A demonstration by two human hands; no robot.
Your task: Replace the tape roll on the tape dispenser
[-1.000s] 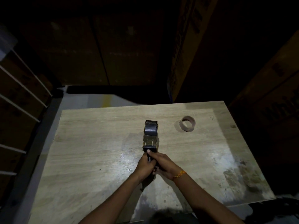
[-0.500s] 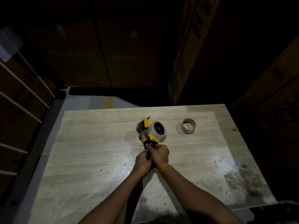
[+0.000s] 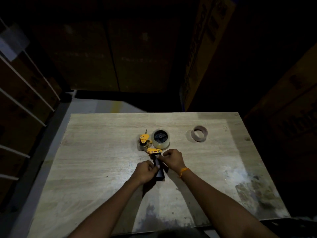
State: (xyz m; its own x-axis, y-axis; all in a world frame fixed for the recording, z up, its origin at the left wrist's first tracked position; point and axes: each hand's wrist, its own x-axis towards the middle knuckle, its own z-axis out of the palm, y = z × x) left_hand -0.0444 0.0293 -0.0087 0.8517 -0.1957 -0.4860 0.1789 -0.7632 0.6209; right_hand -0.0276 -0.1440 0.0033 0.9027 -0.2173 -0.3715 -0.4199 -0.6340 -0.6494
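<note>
A yellow and black tape dispenser (image 3: 151,148) lies on its side on the wooden table (image 3: 96,152), its black handle pointing toward me. A clear tape roll (image 3: 160,139) sits on its black hub. My left hand (image 3: 145,171) pinches the left side of the handle. My right hand (image 3: 172,159) has its fingertips curled against the handle just below the yellow frame. A brown cardboard tape core (image 3: 199,133) stands apart at the right, away from both hands.
Tall cardboard boxes (image 3: 202,54) rise in the dark behind and to the right of the table. A rack with white rails (image 3: 25,107) stands at the left. The table's near right corner is stained dark.
The dispenser went from standing with its handle gripped by both hands to lying flat on its side with the roll's face up. My hands have loosened and spread along the handle.
</note>
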